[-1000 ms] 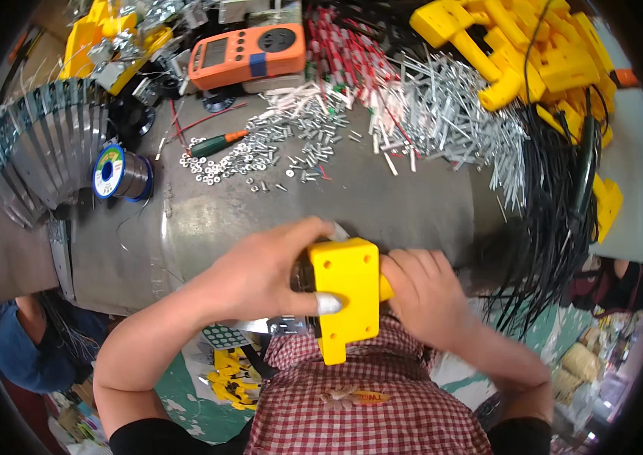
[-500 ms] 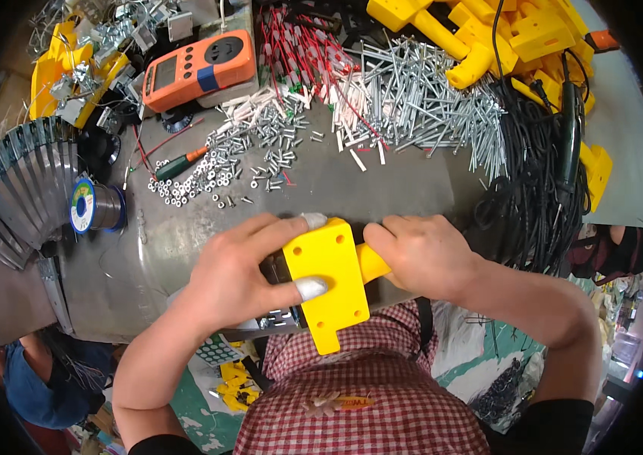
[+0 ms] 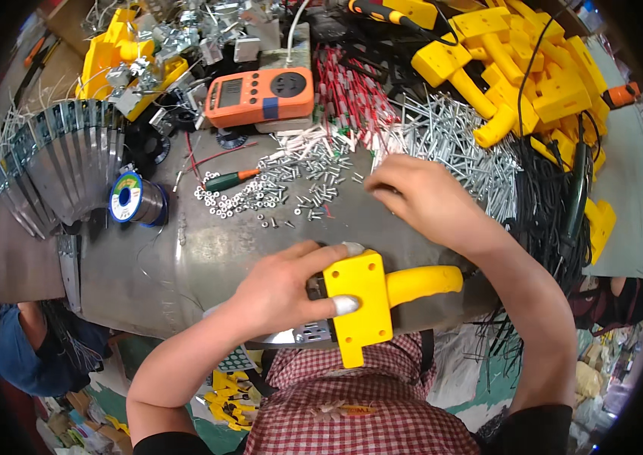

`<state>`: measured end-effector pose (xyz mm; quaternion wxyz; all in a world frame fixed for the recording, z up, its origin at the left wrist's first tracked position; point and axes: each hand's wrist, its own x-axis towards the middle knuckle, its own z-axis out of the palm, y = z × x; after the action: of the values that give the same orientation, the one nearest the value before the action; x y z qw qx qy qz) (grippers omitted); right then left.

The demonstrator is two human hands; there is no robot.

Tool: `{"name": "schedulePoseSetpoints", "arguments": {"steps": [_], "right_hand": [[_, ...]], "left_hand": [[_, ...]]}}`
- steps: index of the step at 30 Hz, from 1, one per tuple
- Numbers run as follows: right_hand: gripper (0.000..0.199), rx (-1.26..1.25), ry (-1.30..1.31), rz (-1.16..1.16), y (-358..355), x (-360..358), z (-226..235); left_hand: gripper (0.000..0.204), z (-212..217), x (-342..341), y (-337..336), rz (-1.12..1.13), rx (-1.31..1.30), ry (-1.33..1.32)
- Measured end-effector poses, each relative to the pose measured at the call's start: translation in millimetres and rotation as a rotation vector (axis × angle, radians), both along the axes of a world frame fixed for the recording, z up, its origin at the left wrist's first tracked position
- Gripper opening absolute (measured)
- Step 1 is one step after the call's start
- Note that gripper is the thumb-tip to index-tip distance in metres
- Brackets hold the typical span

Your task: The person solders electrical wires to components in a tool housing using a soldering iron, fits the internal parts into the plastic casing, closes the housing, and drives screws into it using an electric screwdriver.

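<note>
My left hand (image 3: 280, 292) is closed on a yellow plastic housing (image 3: 367, 307) near the table's front edge, with its white-covered thumb across the flat face. The housing has holes near its corners, and its rounded handle (image 3: 427, 282) points right with no hand on it. A slotted metal piece (image 3: 310, 332) shows below my left hand; whether it is joined to the housing I cannot tell. My right hand (image 3: 423, 197) is above the table, its fingers bent and slightly apart, with nothing seen in them. Nearest its fingertips are loose short screws (image 3: 329, 178) and long screws (image 3: 461, 144).
Behind lie an orange meter (image 3: 261, 97), a green-handled screwdriver (image 3: 230, 180), white nuts (image 3: 223, 203) and red wires (image 3: 344, 80). A solder spool (image 3: 139, 199) and fanned metal blades (image 3: 64, 163) stand left. Yellow housings (image 3: 518, 68) and black cables (image 3: 545, 205) are heaped right.
My right hand has let go of the yellow handle and moved up toward the screws. My left hand still holds the housing. The whole view has shifted.
</note>
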<state>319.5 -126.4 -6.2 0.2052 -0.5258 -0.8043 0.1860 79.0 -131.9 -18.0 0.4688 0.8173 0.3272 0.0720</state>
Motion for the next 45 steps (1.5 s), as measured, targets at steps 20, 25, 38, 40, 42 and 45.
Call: {"name": "schedulePoseSetpoints", "arguments": {"steps": [20, 25, 38, 40, 42, 45], "right_hand": [[0.012, -0.323, 0.22, -0.113, 10, -14, -2], [0.01, -0.213, 0.244, 0.085, -27, -11, 15], [0.017, -0.049, 0.135, 0.029, -56, -25, 6], [0.017, -0.078, 0.176, 0.017, -58, -22, 4], [0.017, -0.105, 0.218, 0.009, -58, -21, 4], [0.017, -0.124, 0.196, 0.032, -56, -22, 8]], "left_hand": [[0.024, -14, -15, 37, 0.006, 0.593, -0.092], [0.026, 15, -11, 12, 0.163, -0.019, -0.206], [0.033, 8, 1, 1, 0.13, 0.224, -0.238], [0.033, 7, 2, 1, 0.14, 0.217, -0.25], [0.034, 5, 3, 0, 0.152, 0.211, -0.26], [0.035, 2, 5, -4, 0.107, 0.482, -0.229]]}}
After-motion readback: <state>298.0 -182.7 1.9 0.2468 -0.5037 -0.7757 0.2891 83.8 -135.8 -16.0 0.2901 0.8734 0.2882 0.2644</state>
